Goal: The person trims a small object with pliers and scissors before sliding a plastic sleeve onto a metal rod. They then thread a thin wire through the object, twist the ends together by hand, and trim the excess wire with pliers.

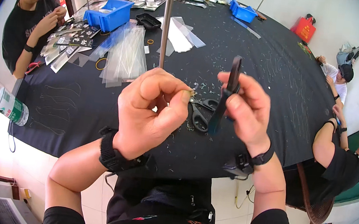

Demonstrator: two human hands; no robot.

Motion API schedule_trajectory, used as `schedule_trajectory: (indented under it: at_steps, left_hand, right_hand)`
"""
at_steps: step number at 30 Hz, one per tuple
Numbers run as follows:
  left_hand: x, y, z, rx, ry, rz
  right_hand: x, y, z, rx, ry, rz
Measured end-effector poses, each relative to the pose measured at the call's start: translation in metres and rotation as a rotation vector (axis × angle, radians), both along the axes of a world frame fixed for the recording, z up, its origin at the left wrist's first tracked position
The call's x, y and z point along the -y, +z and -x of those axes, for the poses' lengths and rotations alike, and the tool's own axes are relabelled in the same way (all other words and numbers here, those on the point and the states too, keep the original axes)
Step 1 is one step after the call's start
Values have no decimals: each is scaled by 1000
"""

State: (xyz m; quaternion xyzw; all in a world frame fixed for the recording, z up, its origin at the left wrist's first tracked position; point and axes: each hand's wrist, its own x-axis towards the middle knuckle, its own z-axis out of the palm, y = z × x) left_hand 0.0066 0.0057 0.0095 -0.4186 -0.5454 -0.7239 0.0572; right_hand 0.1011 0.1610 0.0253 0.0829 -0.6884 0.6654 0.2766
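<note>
My left hand is closed, thumb and forefinger pinching a tiny tan and whitish piece too small to name. To its right my right hand grips a dark elongated tool held nearly upright; its exact kind does not show. The tool stands apart from the pinched piece. On the black-covered table beneath, between the hands, lies a pair of black-handled scissors, partly hidden by my left hand and the tool. Small pale scraps are scattered around it.
A metal pole rises just beyond my left hand. Clear plastic sleeves, a blue bin and a black tray stand at the far left. Thin cord loops lie near a bottle. Co-workers sit around the table.
</note>
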Motion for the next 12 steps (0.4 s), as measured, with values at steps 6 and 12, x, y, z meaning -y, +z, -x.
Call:
schedule_trajectory:
  at_steps: [6, 12]
  left_hand:
    - [0, -10, 16, -233, 140, -5]
    - [2, -10, 22, -341, 165, 56]
  right_hand:
    - [-7, -23, 7, -196, 27, -557]
    - [0, -19, 6, -178, 21, -656]
